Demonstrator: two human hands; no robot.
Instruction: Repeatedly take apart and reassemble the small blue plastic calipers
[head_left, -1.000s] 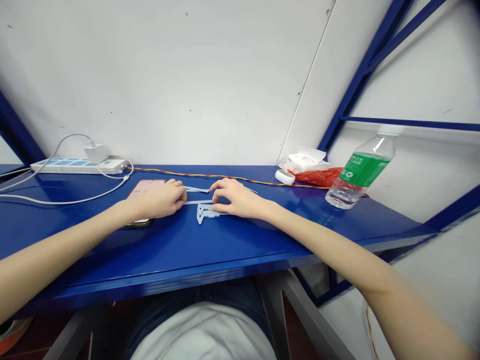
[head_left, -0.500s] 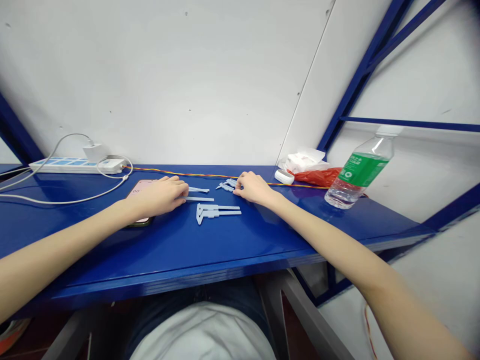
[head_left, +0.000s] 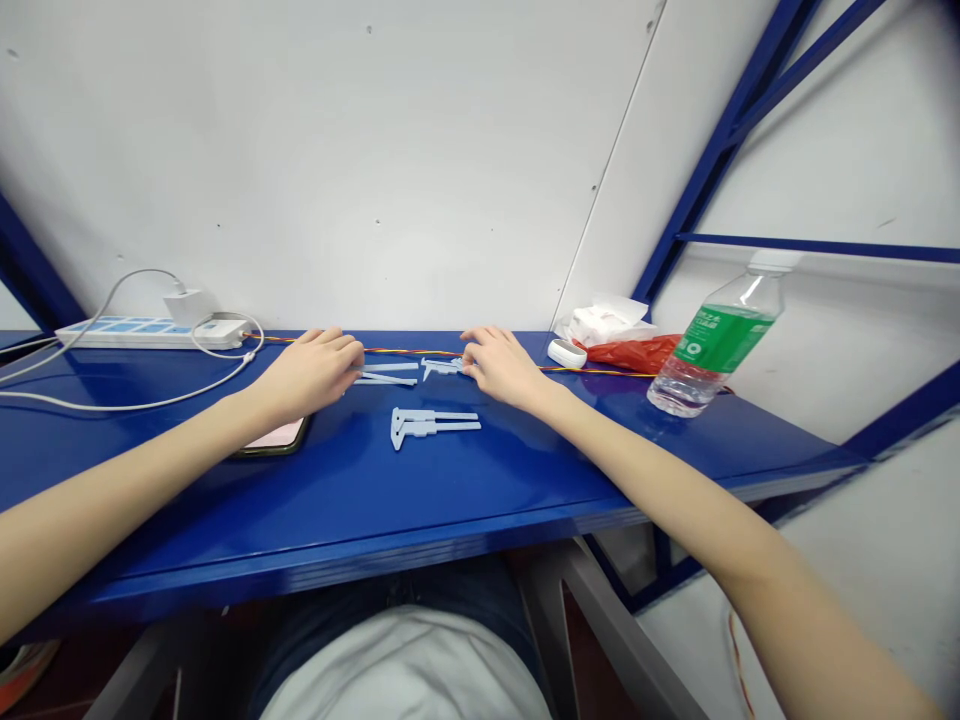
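Note:
My left hand (head_left: 311, 372) rests on the blue table (head_left: 450, 500), its fingertips at the ends of two thin pale blue plastic strips (head_left: 386, 373). My right hand (head_left: 502, 367) is at the far edge, its fingers on a small pale blue plastic caliper piece (head_left: 442, 368). Between and nearer me lies a larger pale blue plastic caliper (head_left: 427, 425), touched by neither hand. A smartphone (head_left: 277, 436) lies under and just in front of my left hand, partly hidden by it.
A power strip (head_left: 142, 334) with a charger (head_left: 186, 307) and white cables sits back left. An orange-yellow wire (head_left: 405, 352) runs along the back. At the right are a round white device (head_left: 566, 352), tissues (head_left: 606, 325), a red bag (head_left: 634, 352) and a water bottle (head_left: 716, 345).
Both hands have moved toward the far edge. The strips now lie closer together and farther back, and the small caliper piece has turned and shifted left. The larger caliper has stayed put.

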